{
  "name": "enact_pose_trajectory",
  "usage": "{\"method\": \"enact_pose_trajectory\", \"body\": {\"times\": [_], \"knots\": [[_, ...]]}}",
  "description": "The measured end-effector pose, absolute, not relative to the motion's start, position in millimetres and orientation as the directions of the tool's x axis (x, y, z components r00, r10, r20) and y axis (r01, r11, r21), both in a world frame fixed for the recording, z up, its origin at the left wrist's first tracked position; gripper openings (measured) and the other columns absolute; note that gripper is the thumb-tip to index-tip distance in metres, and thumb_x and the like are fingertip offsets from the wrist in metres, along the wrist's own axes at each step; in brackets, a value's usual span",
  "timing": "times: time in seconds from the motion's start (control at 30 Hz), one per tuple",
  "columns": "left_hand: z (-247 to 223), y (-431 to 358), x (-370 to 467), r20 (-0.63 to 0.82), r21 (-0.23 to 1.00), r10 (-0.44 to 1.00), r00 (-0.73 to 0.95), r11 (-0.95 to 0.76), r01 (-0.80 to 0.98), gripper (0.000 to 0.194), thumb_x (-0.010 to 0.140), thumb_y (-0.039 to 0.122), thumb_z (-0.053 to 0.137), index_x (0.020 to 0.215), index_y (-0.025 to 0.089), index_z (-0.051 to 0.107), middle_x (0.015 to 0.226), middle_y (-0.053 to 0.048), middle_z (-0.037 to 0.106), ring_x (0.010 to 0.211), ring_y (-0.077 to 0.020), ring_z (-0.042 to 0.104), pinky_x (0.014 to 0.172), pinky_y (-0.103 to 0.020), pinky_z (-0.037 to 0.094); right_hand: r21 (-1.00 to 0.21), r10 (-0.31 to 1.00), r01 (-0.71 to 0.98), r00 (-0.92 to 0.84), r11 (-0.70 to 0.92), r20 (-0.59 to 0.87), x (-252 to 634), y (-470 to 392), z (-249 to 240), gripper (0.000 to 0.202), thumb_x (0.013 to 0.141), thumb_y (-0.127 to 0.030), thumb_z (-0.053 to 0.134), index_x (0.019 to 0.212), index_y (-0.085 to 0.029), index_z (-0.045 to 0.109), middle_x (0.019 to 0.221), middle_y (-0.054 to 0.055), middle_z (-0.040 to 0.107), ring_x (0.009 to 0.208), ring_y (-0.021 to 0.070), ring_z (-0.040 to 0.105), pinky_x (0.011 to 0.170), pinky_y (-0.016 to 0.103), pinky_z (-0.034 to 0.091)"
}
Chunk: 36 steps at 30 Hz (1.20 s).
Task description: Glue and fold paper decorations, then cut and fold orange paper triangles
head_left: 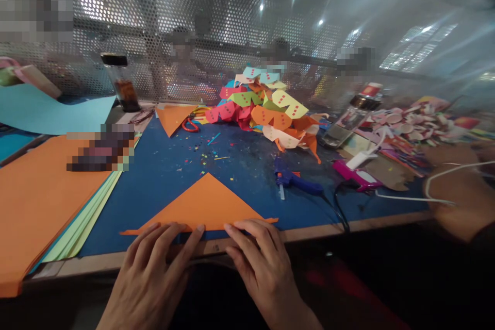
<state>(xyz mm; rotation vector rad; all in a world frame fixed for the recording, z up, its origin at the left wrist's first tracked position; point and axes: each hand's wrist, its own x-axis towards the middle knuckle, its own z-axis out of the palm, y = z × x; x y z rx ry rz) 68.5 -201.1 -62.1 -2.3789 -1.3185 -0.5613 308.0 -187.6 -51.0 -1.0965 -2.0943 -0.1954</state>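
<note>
An orange paper triangle (209, 201) lies at the front edge of the blue table top, its point facing away from me. A narrow folded strip runs along its near edge and sticks out at both corners. My left hand (154, 263) rests its fingertips on the left half of that edge, fingers spread. On the right half, my right hand (265, 263) presses with its fingertips, fingers also apart and the thumb off the paper. Beyond the triangle are small paper scraps (204, 157). A blue glue gun (296, 181) lies to the right.
Orange sheets (50, 191) are stacked at left with a blurred dark object on top. Behind are a lidded jar (126, 85), an orange folded piece (174, 117), red-handled scissors (190, 125) and a pile of colourful paper shapes (266, 108). Another person's arm (458, 196) is at right.
</note>
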Motion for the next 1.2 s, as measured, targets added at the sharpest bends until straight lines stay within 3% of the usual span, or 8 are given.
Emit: {"method": "enact_pose_trajectory", "body": {"times": [1.2], "knots": [[-66.8,-201.8,66.8,0.510,-0.101,0.724,0.465,-0.486,0.868,0.055,0.097,0.022,0.053,0.151,0.031,0.045,0.132,-0.011,0.055,0.119,-0.0297,0.054,0.100,-0.045,0.046,-0.191,0.629,0.782,-0.303,0.593,0.716,317.0,-185.7,-58.8,0.025,0.100,-0.030,0.059,0.122,-0.018,0.066,0.106,0.008,0.066,0.105,0.0217,0.062,0.098,0.040,0.048]]}}
